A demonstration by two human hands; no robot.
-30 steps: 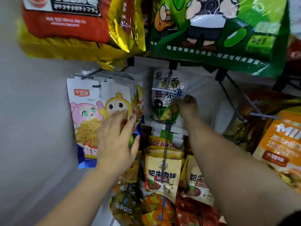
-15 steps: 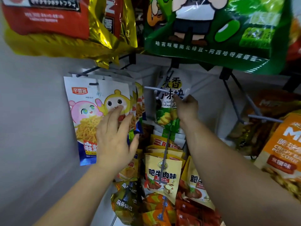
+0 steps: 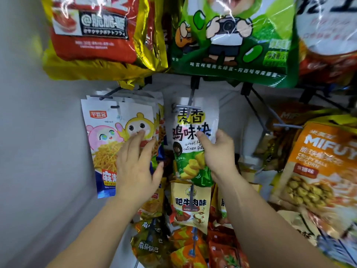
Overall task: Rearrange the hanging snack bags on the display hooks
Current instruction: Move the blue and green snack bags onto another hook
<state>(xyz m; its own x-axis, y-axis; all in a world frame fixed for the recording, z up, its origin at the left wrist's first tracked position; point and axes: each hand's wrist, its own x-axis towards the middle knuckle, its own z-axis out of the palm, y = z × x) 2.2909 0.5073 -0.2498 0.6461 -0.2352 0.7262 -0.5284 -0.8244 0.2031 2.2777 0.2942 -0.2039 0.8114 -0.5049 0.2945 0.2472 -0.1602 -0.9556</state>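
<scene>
At centre hook (image 3: 186, 107), chicken bag (image 3: 193, 144) is hung upright, clamped mid-height by right hand (image 3: 218, 151). Left hand (image 3: 137, 165) is laid open, flat on noodle bags (image 3: 108, 144) beside it.

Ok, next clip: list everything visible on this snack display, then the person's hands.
Chicken-piece bag: one, white and green, centre hook, held by the right hand.
Cartoon noodle-snack bags: a stack, count unclear, white with pink and yellow characters, left hook.
Red and gold bag: one in front, top left.
Green bean bag: one, green, top centre.
Popcorn bag: one, orange, right.
Beef-flavour bags: at least two, cream, below centre.
Empty hook: one, grey, right of centre.
Left hand: flat on the noodle-snack bags.
Right hand: gripping the chicken-piece bag.
</scene>
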